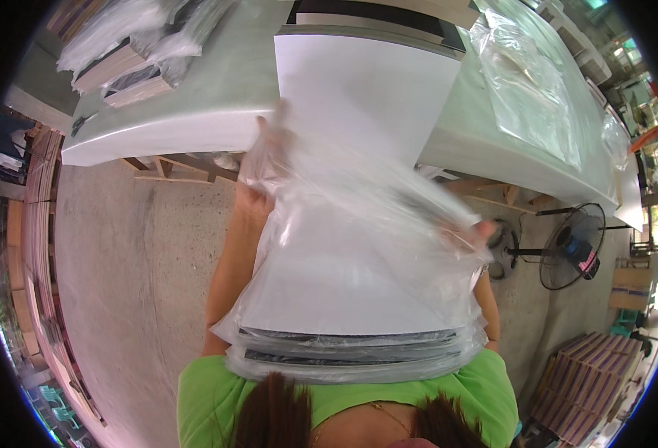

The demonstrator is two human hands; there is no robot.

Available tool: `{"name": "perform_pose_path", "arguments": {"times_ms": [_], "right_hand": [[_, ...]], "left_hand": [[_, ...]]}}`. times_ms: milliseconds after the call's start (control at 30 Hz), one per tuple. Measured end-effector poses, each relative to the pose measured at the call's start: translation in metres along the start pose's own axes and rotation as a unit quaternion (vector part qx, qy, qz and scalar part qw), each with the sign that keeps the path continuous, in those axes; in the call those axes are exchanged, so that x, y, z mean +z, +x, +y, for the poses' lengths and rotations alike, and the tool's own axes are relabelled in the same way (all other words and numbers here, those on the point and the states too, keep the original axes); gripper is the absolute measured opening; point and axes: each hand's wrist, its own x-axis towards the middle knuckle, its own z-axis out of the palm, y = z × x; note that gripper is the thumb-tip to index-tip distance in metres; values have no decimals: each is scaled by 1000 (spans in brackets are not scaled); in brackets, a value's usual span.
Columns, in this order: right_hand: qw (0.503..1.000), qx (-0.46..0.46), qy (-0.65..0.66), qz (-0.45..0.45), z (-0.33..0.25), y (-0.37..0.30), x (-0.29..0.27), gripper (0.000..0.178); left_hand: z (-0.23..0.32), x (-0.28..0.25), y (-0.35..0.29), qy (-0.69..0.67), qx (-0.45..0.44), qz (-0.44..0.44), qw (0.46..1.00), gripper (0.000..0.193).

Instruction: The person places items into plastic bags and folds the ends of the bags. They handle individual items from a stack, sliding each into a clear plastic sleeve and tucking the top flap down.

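Note:
A stack of flat panels with a white top face and dark and grey edges leans between my body and the table. Clear plastic bag wraps its near part, bunched and wrinkled along the sides. My left hand, blurred, has hold of the plastic at the stack's left side, with fingertips poking upward. At the right side, my right hand grips the bag's other edge, also smeared by motion. The film stretches slantwise between both hands. Beyond them, another white panel lies on top of a pile on the table.
The table has a pale green cover. Plastic-wrapped panel stacks lie at far left, beside a small dark tool. Loose clear plastic covers the right part. A black fan and stacked striped boards stand at right.

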Motion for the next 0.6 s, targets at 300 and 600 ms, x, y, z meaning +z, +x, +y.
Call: {"name": "perform_pose_path", "arguments": {"times_ms": [300, 600], "right_hand": [[949, -199, 157, 186, 0, -2, -9, 52], [856, -130, -81, 494, -33, 0, 16, 47]], "left_hand": [[-36, -58, -61, 68, -199, -174, 962, 61], [10, 7, -18, -100, 26, 8, 995, 55]]}}
